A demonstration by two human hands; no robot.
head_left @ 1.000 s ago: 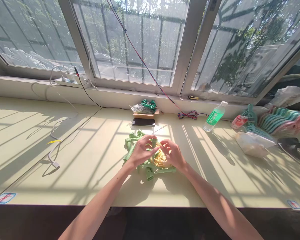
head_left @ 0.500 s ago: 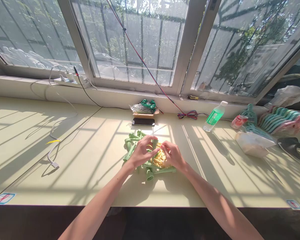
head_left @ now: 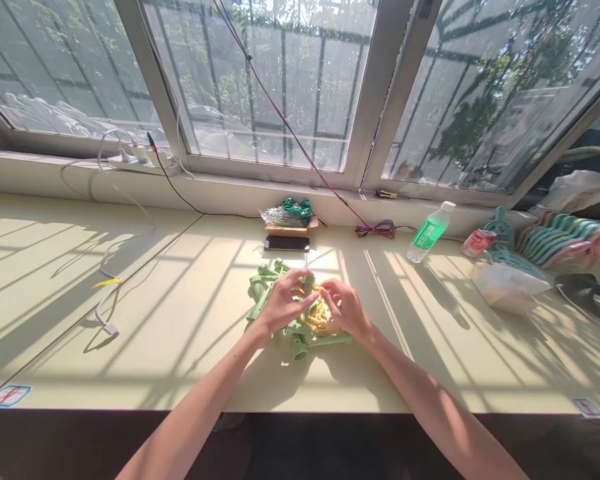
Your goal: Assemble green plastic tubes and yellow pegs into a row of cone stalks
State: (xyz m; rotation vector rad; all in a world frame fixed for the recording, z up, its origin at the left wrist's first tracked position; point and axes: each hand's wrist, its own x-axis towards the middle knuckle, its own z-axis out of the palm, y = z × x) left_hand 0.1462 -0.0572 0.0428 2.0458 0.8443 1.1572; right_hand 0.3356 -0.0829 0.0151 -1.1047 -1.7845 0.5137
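Note:
My left hand (head_left: 283, 301) is closed around an upright green plastic tube (head_left: 309, 285), its thumb and fingers on either side of it. My right hand (head_left: 346, 308) is pinched right beside that tube, fingertips touching or nearly touching it; whatever it holds is too small to make out. Below the hands lies a heap of small yellow pieces (head_left: 322, 320). More green plastic tubes (head_left: 300, 348) with flared ends surround the heap, in front and to the left, partly covered by my left hand.
A black phone (head_left: 287, 243) lies behind the pile, before a small box (head_left: 290, 231) with clear wrap and green material. To the right stand a green-labelled bottle (head_left: 430, 233), a can (head_left: 478, 241), a plastic bag (head_left: 510, 287) and hangers (head_left: 563, 243). A white cable (head_left: 111, 329) lies left.
My right hand has shifted slightly left, its fingertips closer to the green tube in my left hand. The left hand has barely moved.

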